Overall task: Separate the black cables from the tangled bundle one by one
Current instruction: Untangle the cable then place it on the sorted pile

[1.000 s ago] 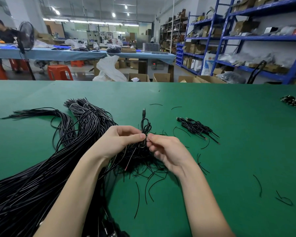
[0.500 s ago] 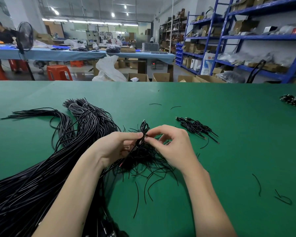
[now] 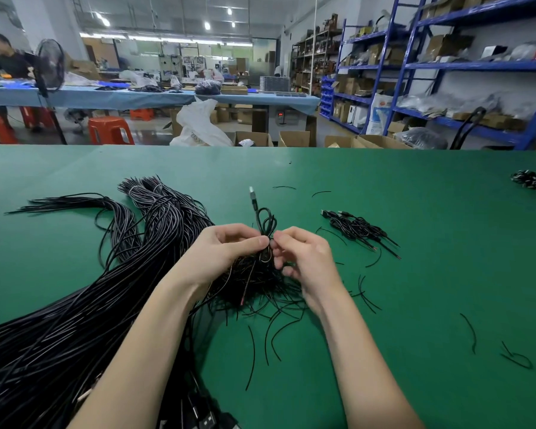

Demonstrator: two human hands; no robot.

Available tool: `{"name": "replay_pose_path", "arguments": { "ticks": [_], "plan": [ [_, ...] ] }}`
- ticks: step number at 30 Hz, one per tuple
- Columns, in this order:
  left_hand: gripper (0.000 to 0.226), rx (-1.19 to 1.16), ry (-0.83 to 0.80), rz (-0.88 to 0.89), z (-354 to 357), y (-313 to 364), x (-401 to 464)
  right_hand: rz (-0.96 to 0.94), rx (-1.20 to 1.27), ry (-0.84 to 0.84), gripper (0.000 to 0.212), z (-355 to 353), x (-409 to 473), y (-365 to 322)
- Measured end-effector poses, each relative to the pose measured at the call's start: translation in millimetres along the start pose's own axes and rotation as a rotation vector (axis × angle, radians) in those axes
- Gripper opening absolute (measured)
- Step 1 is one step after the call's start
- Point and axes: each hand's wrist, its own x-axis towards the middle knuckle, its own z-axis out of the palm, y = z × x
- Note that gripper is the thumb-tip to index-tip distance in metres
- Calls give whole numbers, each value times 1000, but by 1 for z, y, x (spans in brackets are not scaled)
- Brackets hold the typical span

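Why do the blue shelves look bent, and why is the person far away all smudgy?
Head view: the wide-angle lens curves straight things near the edges, so the blue shelves lean. The person by the fan is blurred, while the left hand, the right hand and the looped cable look sharp.

head cam; worn on head; faces forward-down; close over green table (image 3: 415, 243) (single view)

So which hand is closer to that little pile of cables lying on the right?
The right hand. It sits just left of the small pile of cables, not touching it. The left hand is farther left, beyond the right hand, by the big bundle.
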Motion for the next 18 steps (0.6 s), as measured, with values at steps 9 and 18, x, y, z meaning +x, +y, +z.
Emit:
{"name": "replay_pose_path", "arguments": {
  "ticks": [9,18],
  "plan": [
    [7,345,96,177,-3,-7,2,385,149,-89,16,0,3,7],
    [26,782,85,339,15,-20,2,-8,-168,145,3,-7,10,18]
  ]
}}
